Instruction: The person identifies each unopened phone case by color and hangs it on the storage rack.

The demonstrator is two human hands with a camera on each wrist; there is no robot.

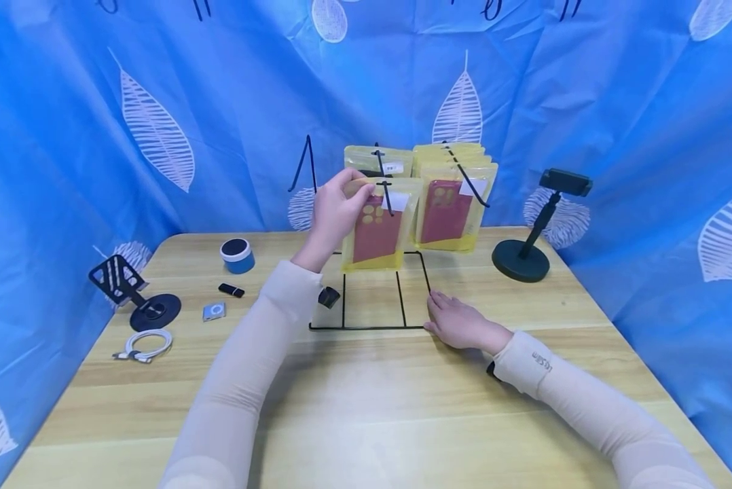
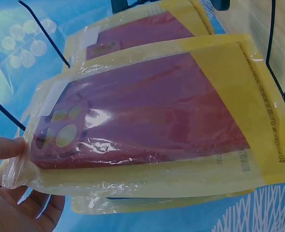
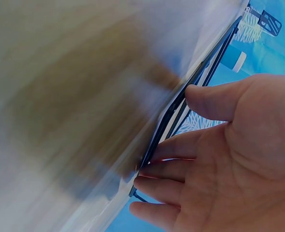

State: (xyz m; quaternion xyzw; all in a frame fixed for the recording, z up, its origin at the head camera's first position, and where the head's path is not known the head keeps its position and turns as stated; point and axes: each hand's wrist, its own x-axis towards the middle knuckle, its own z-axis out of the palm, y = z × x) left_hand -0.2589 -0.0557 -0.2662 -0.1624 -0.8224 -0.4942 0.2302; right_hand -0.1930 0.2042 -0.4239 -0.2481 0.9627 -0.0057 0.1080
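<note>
My left hand (image 1: pixel 334 212) pinches the top left corner of a clear yellow bag (image 2: pixel 147 116) with a dark red phone case (image 1: pixel 377 234) inside. The bag's top hole lies at the middle hook (image 1: pixel 387 193) of a black wire display rack (image 1: pixel 372 329). Behind it, another yellow bag (image 1: pixel 356 156) hangs on the same hook. Several similar bags (image 1: pixel 458 204) hang from the right hook. My right hand (image 1: pixel 460 322) rests at the rack base's front right corner, its thumb and fingertips touching the wire, as the right wrist view shows.
To the left are a black folding stand (image 1: pixel 155 311), a coiled white cable (image 1: pixel 149 353), a small silver player (image 1: pixel 214 311), a black stick (image 1: pixel 231 290) and a blue-white cylinder (image 1: pixel 238 257). A black phone holder (image 1: pixel 521 260) stands at right. A blue curtain (image 1: pixel 250 102) hangs behind.
</note>
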